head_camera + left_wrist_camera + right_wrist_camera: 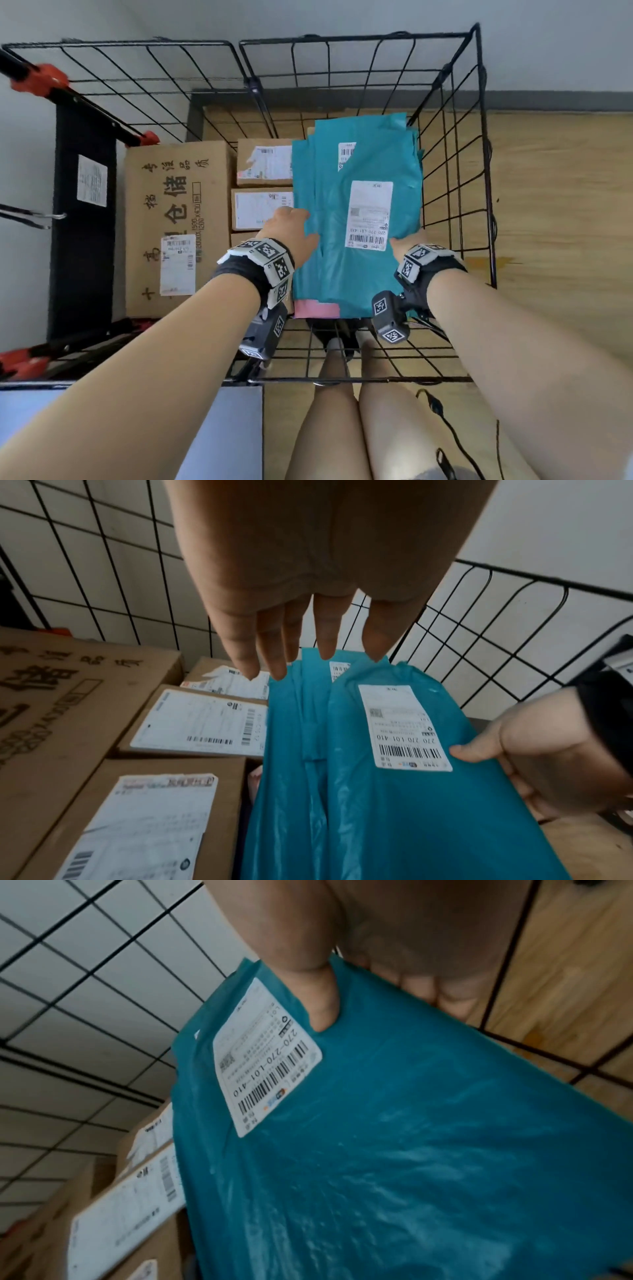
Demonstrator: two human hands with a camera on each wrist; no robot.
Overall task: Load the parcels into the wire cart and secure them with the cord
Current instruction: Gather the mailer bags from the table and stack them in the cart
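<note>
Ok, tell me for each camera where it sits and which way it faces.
Head: on the head, looking down into the wire cart; both forearms and legs show.
Left wrist: looks along the straight fingers of the left hand over boxes.
Right wrist: looks along the right hand pinching the teal bag.
Shared: the bag's label.

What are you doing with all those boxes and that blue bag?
A person is loading parcels into a black wire cart. Cardboard boxes already sit inside on the left. The right hand pinches the edge of a teal mailer bag atop other teal bags, while the left hand is open with straight fingers above them.
</note>
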